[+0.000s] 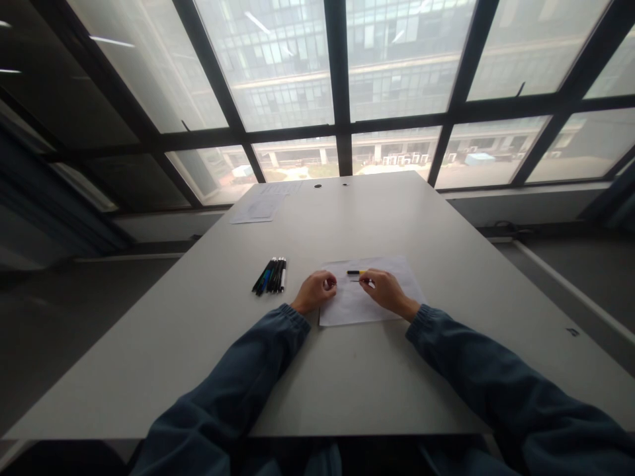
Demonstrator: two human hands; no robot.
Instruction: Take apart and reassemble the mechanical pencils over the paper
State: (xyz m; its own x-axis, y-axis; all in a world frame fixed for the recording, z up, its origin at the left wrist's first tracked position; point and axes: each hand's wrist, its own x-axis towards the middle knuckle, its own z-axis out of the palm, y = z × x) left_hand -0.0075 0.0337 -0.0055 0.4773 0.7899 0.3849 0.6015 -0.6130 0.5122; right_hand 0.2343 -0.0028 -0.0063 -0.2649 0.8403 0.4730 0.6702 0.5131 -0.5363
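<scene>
My right hand [384, 291] pinches a thin dark rod [354, 281] that looks like a pen refill, its free end pointing left. Just beyond those fingers, a black and yellow pen part [355, 272] lies on a white sheet of paper [370, 307]; my hand hides its right end. My left hand [314, 291] is at the sheet's left edge, with thumb and fingertips pressed together. Something tiny shows at those fingertips, too small to name. A short gap separates the two hands.
Several pens [270, 276], mostly black, lie side by side left of my left hand. Printed papers [256, 208] rest at the far left of the white table [317, 231]. Two small dark round spots are near its far edge, before large windows [292, 66].
</scene>
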